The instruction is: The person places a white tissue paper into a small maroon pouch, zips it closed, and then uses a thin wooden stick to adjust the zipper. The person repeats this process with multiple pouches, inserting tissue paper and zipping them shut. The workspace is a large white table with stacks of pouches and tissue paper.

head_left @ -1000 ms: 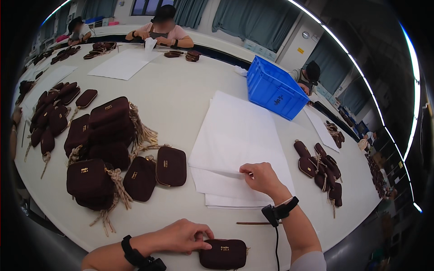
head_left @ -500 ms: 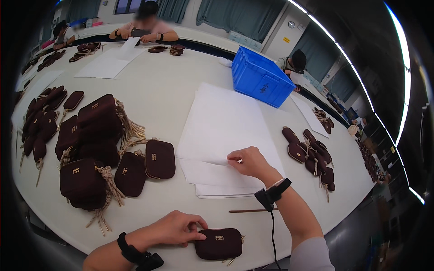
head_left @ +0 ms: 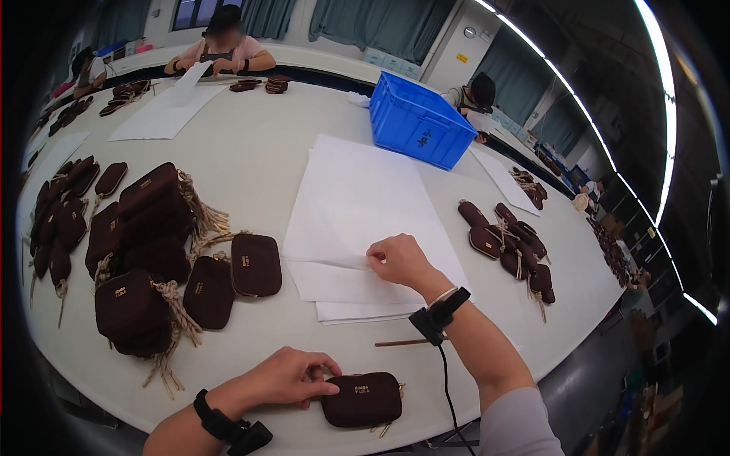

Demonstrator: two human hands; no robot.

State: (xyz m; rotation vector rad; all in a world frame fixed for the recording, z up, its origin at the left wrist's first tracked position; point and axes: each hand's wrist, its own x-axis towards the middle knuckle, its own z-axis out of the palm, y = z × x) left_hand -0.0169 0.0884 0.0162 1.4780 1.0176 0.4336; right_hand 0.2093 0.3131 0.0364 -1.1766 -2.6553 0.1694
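A dark brown zip pouch (head_left: pixel 362 400) with gold lettering lies flat near the table's front edge. At its upper left corner, the thumb and forefinger of my left hand (head_left: pixel 293 378) close on the fabric. Further forward, my right hand (head_left: pixel 401 262) is over a stack of white paper sheets (head_left: pixel 365 190). Its fingers are curled and pinched at the edge of a top sheet, whose near part looks folded or lifted. A thin brown stick (head_left: pixel 399 343) lies between the paper and the pouch.
Piles of brown pouches with beige tassels (head_left: pixel 156 201) stand at left; another pouch cluster (head_left: pixel 508 239) lies at right. A blue crate (head_left: pixel 422 125) sits behind the paper. A black cable (head_left: pixel 447 387) hangs from my right wrist. Across the table a person (head_left: pixel 222 49) handles paper.
The whole view has shifted slightly, moving the scene a little to the left. Both hands keep nearly the same places on the pouch and the paper.
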